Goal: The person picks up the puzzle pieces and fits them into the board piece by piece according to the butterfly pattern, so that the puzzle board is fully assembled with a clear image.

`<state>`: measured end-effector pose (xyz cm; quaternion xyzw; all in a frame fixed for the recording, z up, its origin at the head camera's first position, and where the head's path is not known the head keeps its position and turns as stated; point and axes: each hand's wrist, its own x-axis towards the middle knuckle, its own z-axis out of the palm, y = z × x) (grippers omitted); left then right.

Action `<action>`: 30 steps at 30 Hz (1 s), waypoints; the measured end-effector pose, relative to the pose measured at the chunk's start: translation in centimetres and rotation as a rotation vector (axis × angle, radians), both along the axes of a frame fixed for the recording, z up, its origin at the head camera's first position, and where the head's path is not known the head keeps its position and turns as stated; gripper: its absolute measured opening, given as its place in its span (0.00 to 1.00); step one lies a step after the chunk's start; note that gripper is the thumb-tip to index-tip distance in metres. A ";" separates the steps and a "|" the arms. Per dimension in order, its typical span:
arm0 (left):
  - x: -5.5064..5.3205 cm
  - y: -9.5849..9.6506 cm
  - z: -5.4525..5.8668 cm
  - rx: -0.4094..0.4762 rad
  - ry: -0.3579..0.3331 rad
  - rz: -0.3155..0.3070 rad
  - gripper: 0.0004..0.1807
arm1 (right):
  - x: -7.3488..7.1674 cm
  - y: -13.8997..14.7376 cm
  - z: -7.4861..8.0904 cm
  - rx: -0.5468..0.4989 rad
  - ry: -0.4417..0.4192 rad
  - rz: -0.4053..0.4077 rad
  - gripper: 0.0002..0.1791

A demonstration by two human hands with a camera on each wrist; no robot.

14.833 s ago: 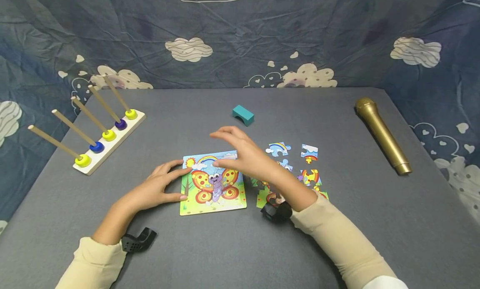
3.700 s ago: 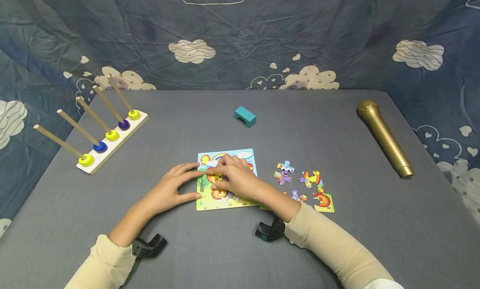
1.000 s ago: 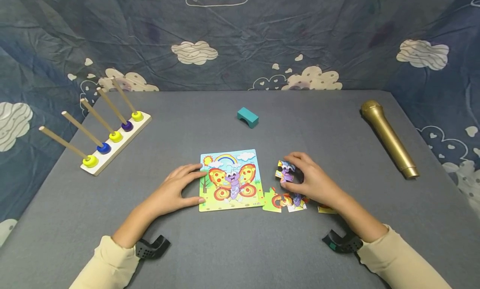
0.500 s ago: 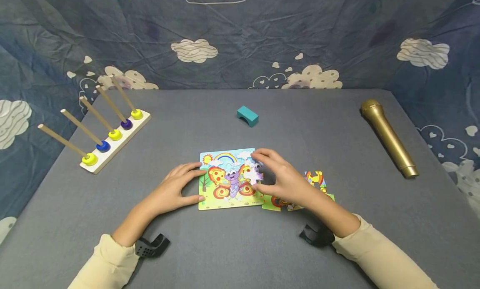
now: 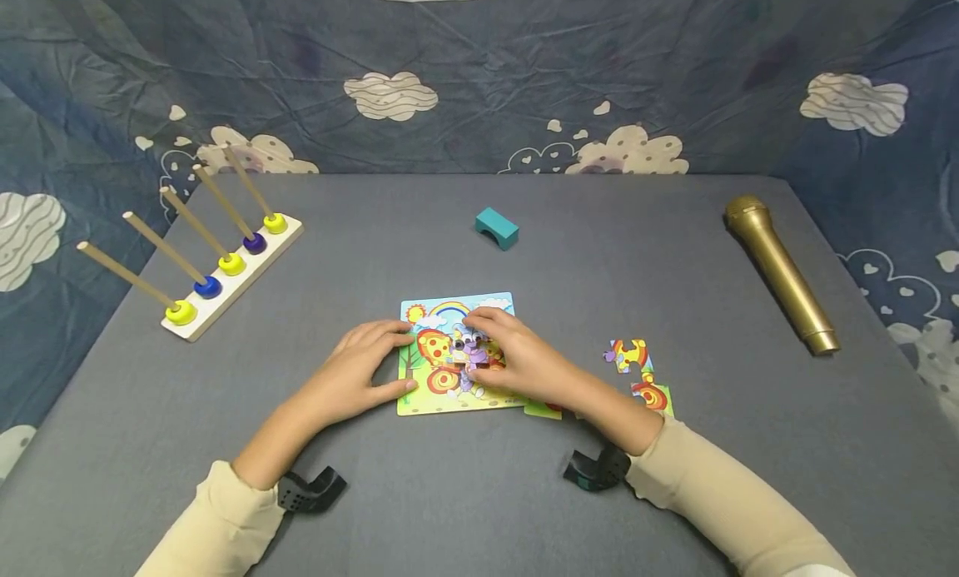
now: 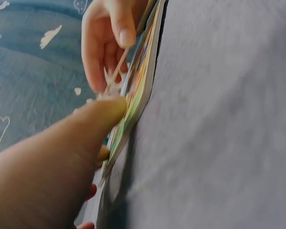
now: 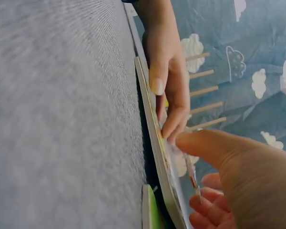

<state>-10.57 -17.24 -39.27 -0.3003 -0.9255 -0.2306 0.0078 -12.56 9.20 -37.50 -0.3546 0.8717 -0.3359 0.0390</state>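
Note:
A square butterfly puzzle board (image 5: 419, 404) lies flat on the grey table. My left hand (image 5: 352, 369) rests at its left side, thumb and fingertips spread along that edge. Over the board's middle, my right hand (image 5: 528, 365) pinches a jigsaw piece (image 5: 470, 344) with a purple butterfly face, thumb on the near side and fingers on the far side. Seen edge-on in the right wrist view, the piece (image 7: 192, 179) is raised and tilted above the board. The right hand covers part of the butterfly picture's right wing.
Loose jigsaw pieces (image 5: 629, 356) lie right of the board, one green piece (image 5: 543, 410) right at its corner; the right forearm hides part of that area. A teal arch block (image 5: 498, 228) sits behind, a pegged ring stand (image 5: 247, 276) left, a gold microphone (image 5: 782, 273) right.
The right hand has picked up the face piece from the right of the board and carried it left over the board's middle, turning it on the way. The left hand stays at the edge.

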 end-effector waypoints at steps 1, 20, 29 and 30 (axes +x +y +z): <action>0.0 0.2 0.0 -0.009 0.009 0.003 0.31 | -0.1 -0.1 -0.1 0.007 -0.004 0.001 0.35; 0.6 2.8 0.0 -0.036 0.132 -0.126 0.24 | -0.9 -1.2 -0.5 0.169 -0.048 0.000 0.35; 0.6 2.4 0.4 -0.057 0.043 -0.193 0.36 | -1.0 -1.1 -0.3 0.181 -0.066 -0.015 0.36; 0.7 2.3 0.5 -0.065 0.032 -0.199 0.38 | -1.0 -1.2 -0.3 0.176 -0.075 -0.014 0.36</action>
